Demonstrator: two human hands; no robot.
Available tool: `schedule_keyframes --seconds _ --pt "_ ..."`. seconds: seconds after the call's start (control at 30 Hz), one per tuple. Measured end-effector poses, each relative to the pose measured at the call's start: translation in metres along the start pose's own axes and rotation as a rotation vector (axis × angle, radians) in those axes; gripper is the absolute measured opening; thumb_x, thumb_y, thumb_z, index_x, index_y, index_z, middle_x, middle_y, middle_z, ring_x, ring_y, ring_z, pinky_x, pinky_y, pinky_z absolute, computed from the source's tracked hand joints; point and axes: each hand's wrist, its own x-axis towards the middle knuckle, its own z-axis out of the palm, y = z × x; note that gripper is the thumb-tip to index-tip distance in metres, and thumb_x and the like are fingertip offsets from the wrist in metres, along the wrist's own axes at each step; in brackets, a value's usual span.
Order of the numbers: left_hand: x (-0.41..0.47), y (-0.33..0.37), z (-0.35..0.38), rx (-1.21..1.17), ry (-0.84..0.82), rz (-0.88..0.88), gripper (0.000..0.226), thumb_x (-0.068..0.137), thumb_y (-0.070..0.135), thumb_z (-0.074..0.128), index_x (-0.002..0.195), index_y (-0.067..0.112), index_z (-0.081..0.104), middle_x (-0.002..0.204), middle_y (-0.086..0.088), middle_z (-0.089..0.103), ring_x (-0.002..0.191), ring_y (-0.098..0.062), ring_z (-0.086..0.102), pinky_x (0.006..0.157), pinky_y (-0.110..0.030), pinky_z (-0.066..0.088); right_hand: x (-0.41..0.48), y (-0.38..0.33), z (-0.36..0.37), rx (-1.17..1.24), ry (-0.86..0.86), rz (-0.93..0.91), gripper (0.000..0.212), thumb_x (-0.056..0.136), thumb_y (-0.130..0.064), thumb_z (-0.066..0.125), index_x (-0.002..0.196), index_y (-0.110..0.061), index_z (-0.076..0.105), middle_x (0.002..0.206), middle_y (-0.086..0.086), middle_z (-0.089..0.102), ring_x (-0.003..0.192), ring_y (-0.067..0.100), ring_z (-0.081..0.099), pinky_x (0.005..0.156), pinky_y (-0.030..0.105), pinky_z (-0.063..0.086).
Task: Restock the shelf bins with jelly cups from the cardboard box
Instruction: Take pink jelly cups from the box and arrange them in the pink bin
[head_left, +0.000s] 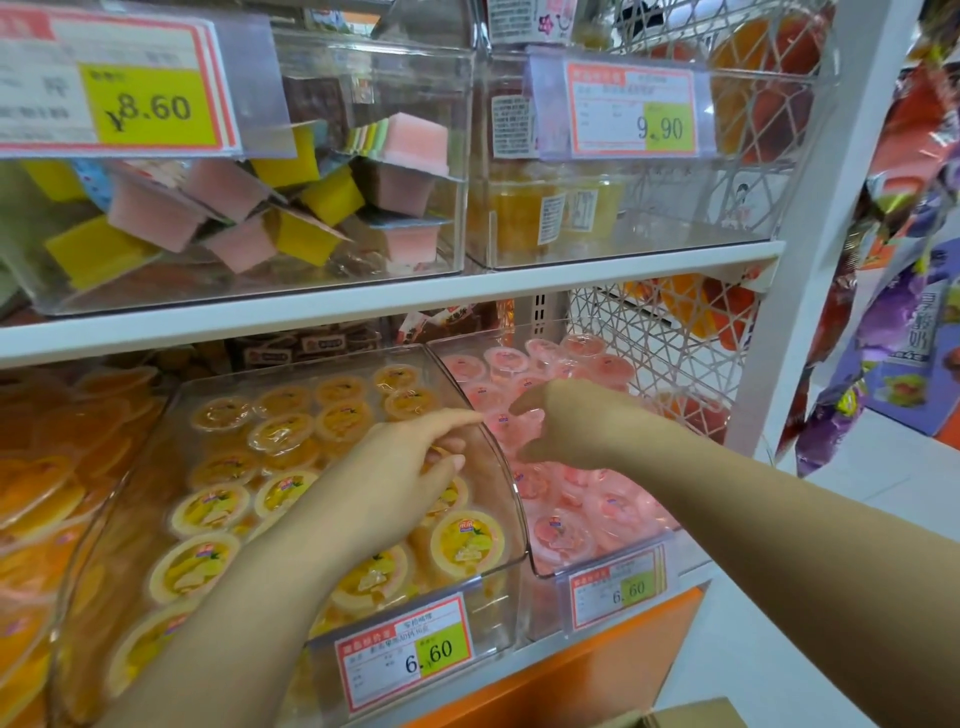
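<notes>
Inside the curled fingers (453, 446) of the left hand (410, 457) sits a yellow jelly cup (438, 451), gripped and mostly hidden, low in the yellow bin (511, 499). Just right of them, the right hand (566, 421) curls thumb and fingers round a pink jelly cup (503, 420) in the pink bin (550, 571). Farther below lies the cardboard box (691, 716).

Bright even store light, glare on clear bins (498, 467), soft blur, bowed edges
</notes>
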Motion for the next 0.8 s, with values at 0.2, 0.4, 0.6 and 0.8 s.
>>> schedule_keyframes --seconds 0.2,0.4,0.6,0.8 --pt "-0.001 0.001 -0.001 0.009 0.0 -0.006 0.042 0.095 0.026 0.052 0.128 0.051 0.046 0.104 0.027 0.057 0.092 0.018 0.048 0.069 0.004 0.033 0.007 -0.001 0.016 -0.08 0.182 -0.05 0.035 0.09 -0.034 0.059 0.125 -0.04 0.058 0.122 -0.006 0.064 0.111 0.02 0.06 0.085 0.031 0.047" --pt "-0.002 0.002 -0.001 0.004 -0.009 -0.012 0.042 0.095 0.025 0.051 0.127 0.051 0.046 0.103 0.027 0.056 0.093 0.018 0.048 0.069 0.004 0.034 0.008 -0.001 0.02 -0.165 0.236 -0.087 0.037 0.09 -0.031 0.056 0.126 -0.041 0.056 0.122 -0.002 0.063 0.11 0.023 0.06 0.079 0.031 0.046" --pt "-0.003 0.004 -0.002 0.022 -0.025 -0.023 0.044 0.096 0.025 0.05 0.128 0.053 0.043 0.104 0.026 0.056 0.089 0.02 0.046 0.068 0.004 0.034 0.002 0.007 0.016 -0.145 0.183 -0.127 0.038 0.089 -0.037 0.057 0.127 -0.041 0.055 0.131 -0.005 0.058 0.115 0.02 0.056 0.09 0.033 0.048" --pt "-0.004 0.006 -0.001 0.031 -0.032 -0.039 0.044 0.095 0.024 0.051 0.128 0.054 0.043 0.102 0.027 0.056 0.089 0.02 0.047 0.068 0.004 0.034 0.006 0.015 0.017 -0.122 0.089 -0.173 0.043 0.093 -0.026 0.05 0.135 -0.038 0.049 0.138 -0.003 0.053 0.125 0.022 0.05 0.102 0.035 0.042"
